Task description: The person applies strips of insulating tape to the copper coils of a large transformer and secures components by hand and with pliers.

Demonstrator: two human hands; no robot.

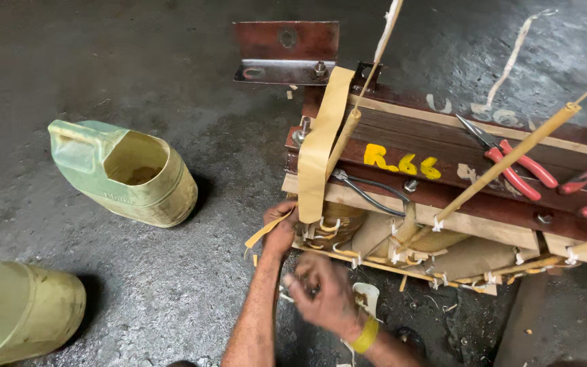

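Tan paper strip (321, 146) draped down the near end of a wooden-framed transformer core (443, 183), its long axis running top to bottom, from the dark steel clamp bar toward the floor. Lower end meeting the left hand (281, 228), pressed against the corner of the coil windings (334, 228) with fingers curled, seemingly pinching a short yellowish offcut (265, 232) that sticks out leftward; cannot tell exactly how tight the pinch is. Right hand (324, 292) lower and nearer the camera, blurred, fingers loosely half-curled and holding nothing visible, a yellow band at the wrist; well short of the strip. So: strip straight above and slightly right of the left hand, touching or nearly so; left hand clearly the nearer of the two.

Around it: red-handled pliers (514, 166) lying on top of the core, sleeved yellow leads (511, 160) slanting up to the right, a bolted brown angle bracket (285, 51) at the far end. On the dark concrete floor (137, 272), a cut-open greenish plastic jug (127, 171) to the left, and another pale jug (18, 312) at the lower-left edge
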